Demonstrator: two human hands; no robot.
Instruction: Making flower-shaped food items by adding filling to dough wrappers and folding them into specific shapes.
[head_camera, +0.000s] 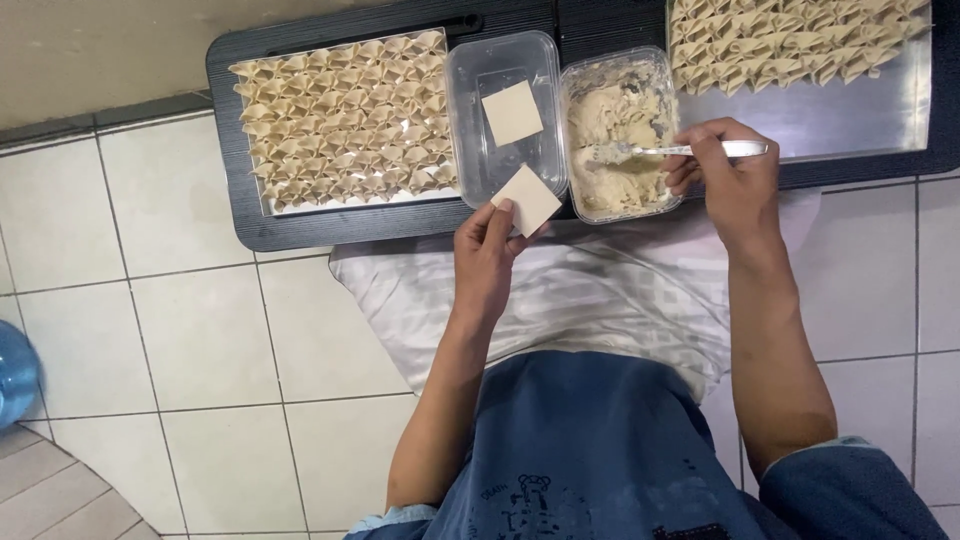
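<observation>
My left hand (486, 252) holds a square dough wrapper (529, 199) by its corner, just in front of a clear plastic tub (463, 130) with one more wrapper (512, 112) lying in it. My right hand (728, 176) grips a metal spoon (690, 151) whose tip is dipped into the pale filling in a second clear tub (620, 135). Left of the tubs a tray (345, 205) is packed with several folded dumplings (345, 120). Another metal tray (830, 115) at the upper right holds more folded dumplings (780, 40).
The tubs and trays rest on a low black board (240, 215) over a white tiled floor (190, 330). A striped white cloth (590, 300) covers my lap. A blue water bottle (15, 370) shows at the left edge.
</observation>
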